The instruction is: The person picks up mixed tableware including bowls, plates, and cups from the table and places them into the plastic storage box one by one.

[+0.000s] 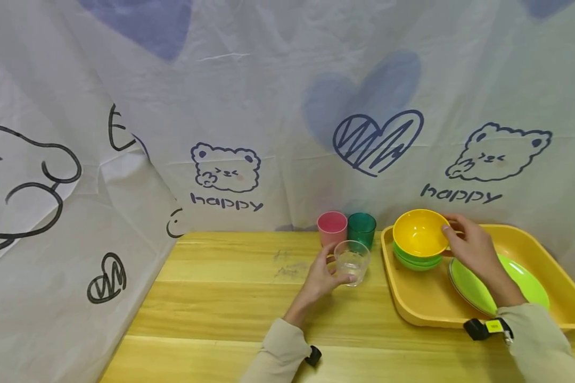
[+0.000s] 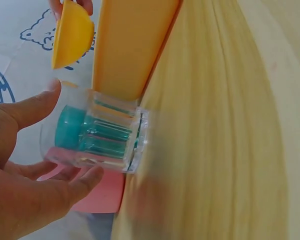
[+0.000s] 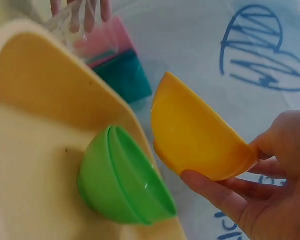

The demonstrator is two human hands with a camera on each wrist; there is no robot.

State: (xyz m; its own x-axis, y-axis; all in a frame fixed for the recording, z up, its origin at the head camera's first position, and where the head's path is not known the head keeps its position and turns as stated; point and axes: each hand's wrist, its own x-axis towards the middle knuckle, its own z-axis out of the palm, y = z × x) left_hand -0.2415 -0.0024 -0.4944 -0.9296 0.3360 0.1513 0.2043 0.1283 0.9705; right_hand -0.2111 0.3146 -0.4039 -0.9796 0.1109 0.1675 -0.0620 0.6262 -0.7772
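My left hand point(image 1: 322, 274) holds a clear cup point(image 1: 353, 268) upright over the wooden table, thumb on one side and fingers on the other. The left wrist view shows the thumb at the cup's rim and the fingertips along its wall. Behind it stand a pink cup point(image 1: 332, 229) and a teal cup point(image 1: 362, 229), side by side. With my right hand point(image 1: 474, 247) I pinch a yellow bowl point(image 1: 424, 234) by its right rim. It hangs tilted above stacked green bowls point(image 3: 125, 180), which sit in the left end of an orange tray point(image 1: 407, 308).
Green plates point(image 1: 522, 279) lie stacked in the tray, right of the bowls and partly covered by my right forearm. A white cloth point(image 1: 287, 106) with printed hearts and bears hangs behind the table point(image 1: 211, 298) and on its left.
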